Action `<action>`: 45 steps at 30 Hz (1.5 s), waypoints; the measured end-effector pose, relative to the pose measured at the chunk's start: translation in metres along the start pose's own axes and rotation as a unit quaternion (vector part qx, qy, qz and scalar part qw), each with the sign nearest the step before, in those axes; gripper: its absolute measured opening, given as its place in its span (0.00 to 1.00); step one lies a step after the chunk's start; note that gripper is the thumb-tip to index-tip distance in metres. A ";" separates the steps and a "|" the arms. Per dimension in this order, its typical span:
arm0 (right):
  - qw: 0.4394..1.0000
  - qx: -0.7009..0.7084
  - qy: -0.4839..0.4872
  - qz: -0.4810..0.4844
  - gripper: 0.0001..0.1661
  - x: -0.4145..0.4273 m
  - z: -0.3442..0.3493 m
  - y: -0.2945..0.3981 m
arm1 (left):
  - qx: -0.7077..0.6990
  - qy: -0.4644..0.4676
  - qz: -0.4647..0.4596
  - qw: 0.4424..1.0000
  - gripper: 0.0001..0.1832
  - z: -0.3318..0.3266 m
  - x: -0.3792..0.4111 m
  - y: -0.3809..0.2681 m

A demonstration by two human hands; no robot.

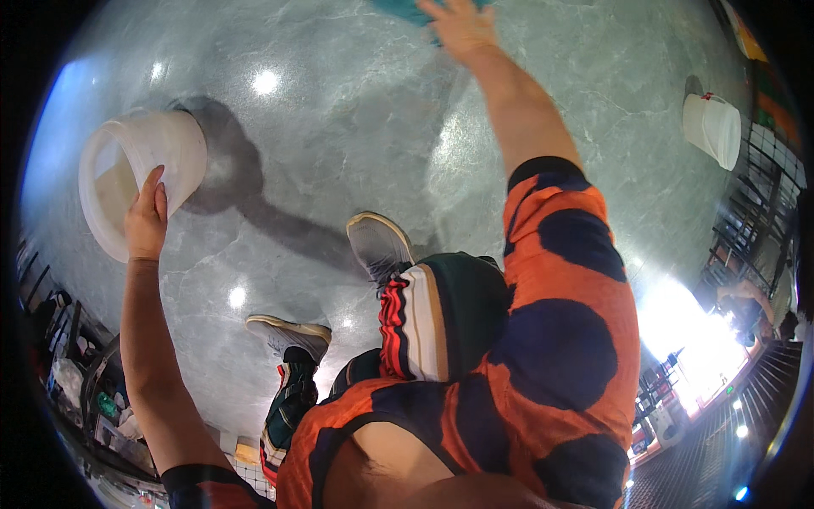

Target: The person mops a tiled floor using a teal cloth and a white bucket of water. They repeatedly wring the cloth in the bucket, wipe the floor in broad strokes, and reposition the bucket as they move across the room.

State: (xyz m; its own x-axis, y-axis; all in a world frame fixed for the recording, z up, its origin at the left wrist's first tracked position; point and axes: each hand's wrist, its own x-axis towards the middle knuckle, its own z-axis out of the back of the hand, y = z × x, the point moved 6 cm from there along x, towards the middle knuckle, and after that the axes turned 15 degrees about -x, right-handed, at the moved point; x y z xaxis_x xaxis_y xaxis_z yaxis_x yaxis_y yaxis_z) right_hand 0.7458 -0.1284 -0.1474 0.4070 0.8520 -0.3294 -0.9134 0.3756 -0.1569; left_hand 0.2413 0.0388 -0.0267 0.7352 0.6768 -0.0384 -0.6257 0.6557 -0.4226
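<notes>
My left hand [147, 219] grips the rim of a large whitish plastic bucket [175, 153], which leans with its mouth towards the left. Its inside shows a pale, slightly yellowish area; whether that is liquid I cannot tell. My right hand [459, 28] is stretched far forward at the top edge of the view, slightly blurred, fingers spread on a teal cloth [404, 9]. Most of that cloth is cut off by the picture's edge. Both lie over a grey marbled floor [331, 140] that has a glossy sheen.
A second white bucket [709, 130] with a red bit on its handle stands at the far right, near black metal racks [757, 216]. At lower left, a shelf [95, 382] holds bags and mixed items. My grey shoes [375, 245] are on the floor below me.
</notes>
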 end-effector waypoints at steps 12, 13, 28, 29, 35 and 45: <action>0.897 0.045 0.177 -0.401 0.40 -0.160 -0.143 -0.234 | 0.027 0.037 0.048 0.998 0.16 0.002 -0.002 0.006; 0.905 0.055 0.145 -0.396 0.42 -0.187 -0.174 -0.253 | 0.021 0.046 0.060 0.997 0.16 -0.001 -0.004 0.009; 0.820 0.186 0.096 -0.533 0.37 -0.392 -0.188 -0.033 | 0.050 0.034 0.066 0.996 0.17 0.001 0.002 -0.010; 0.838 0.198 0.086 -0.501 0.36 -0.382 -0.182 -0.015 | 0.050 0.034 0.077 0.995 0.17 0.001 0.003 -0.014; 0.912 0.232 0.065 -0.333 0.33 -0.315 -0.129 0.061 | 0.028 0.017 0.154 0.987 0.24 0.004 -0.016 -0.036; 0.961 0.250 -0.057 0.104 0.32 -0.196 -0.066 0.199 | 0.032 0.065 0.195 0.978 0.25 -0.016 -0.098 -0.092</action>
State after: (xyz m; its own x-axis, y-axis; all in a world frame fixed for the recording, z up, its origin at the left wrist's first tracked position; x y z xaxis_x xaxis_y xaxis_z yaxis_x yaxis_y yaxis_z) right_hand 0.4846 -0.2446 -0.1760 0.2365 0.9514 -0.1972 -0.8769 0.2964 0.3784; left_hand 0.2306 -0.0930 0.0017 0.4614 0.8339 -0.3030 -0.8773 0.3780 -0.2956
